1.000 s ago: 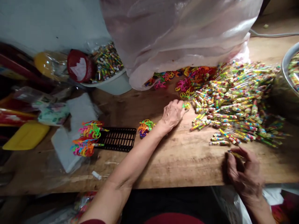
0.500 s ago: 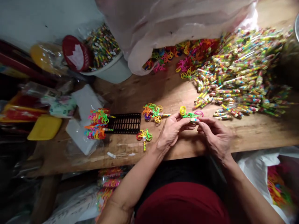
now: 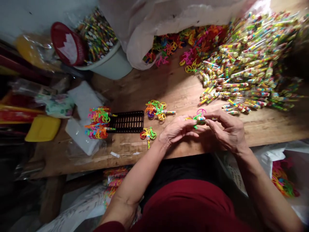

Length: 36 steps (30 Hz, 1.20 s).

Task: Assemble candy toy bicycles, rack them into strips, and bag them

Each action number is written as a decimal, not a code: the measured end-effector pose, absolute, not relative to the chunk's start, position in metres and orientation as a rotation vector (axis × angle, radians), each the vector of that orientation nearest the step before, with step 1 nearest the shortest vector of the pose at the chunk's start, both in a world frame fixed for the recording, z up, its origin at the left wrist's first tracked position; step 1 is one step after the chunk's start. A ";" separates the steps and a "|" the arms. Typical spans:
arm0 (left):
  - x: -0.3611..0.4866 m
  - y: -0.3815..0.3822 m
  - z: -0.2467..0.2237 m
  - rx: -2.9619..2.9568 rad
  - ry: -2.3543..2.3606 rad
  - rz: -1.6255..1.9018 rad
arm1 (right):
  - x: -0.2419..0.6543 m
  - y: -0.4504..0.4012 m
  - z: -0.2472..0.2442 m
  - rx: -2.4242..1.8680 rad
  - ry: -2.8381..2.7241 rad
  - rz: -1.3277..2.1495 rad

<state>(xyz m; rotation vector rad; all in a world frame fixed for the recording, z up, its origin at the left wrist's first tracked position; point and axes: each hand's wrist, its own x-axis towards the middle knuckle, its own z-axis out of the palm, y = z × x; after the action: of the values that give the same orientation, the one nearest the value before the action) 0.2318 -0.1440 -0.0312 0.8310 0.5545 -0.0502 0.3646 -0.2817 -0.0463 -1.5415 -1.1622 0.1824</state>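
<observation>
My left hand point(image 3: 180, 129) pinches a small plastic toy bicycle point(image 3: 198, 116) with a green frame and a pink wheel. Between the fingers of my right hand point(image 3: 225, 129) is a thin wrapped candy tube point(image 3: 201, 119), its end against the bicycle's frame. The fingertips hide part of both. Left of my hands, a toy bicycle with a candy tube point(image 3: 148, 134) lies on the wooden table point(image 3: 130, 145). Just behind it sits a small cluster of toy bicycles point(image 3: 156, 109) with a tube sticking out to the right.
Right of centre spreads a big heap of candy tubes point(image 3: 248, 67). Loose toy bicycles point(image 3: 190, 42) spill from a plastic bag point(image 3: 142, 48). On the left are a black rack point(image 3: 126, 121), bundled bicycles point(image 3: 98, 122), a yellow sponge-like block point(image 3: 42, 128) and a tub point(image 3: 116, 64) of tubes.
The held bicycle has turned, its pink wheel now pointing up and away. My right hand has shifted slightly right, and the camera view has tilted a little.
</observation>
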 end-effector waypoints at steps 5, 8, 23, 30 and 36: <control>0.232 -0.147 -0.039 0.867 0.613 0.024 | 0.358 -0.284 -0.056 -1.487 -0.956 0.198; 0.232 -0.147 -0.040 0.805 0.646 0.128 | 0.352 -0.294 -0.067 -1.489 -0.784 0.219; 0.230 -0.152 -0.010 1.844 0.659 0.179 | 0.366 -0.293 -0.052 -1.630 -1.153 0.066; 0.234 -0.148 -0.024 1.105 0.682 0.138 | 0.321 -0.282 -0.070 -1.437 -0.703 0.196; 0.229 -0.157 -0.019 0.845 0.707 0.252 | 0.315 -0.275 -0.068 -1.490 -0.937 -0.032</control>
<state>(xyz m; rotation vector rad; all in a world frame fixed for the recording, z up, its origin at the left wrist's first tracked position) 0.2293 -0.1572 -0.0192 0.8450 0.7075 0.2518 0.3151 -0.2749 -0.0680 -1.4905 -0.9367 -0.0316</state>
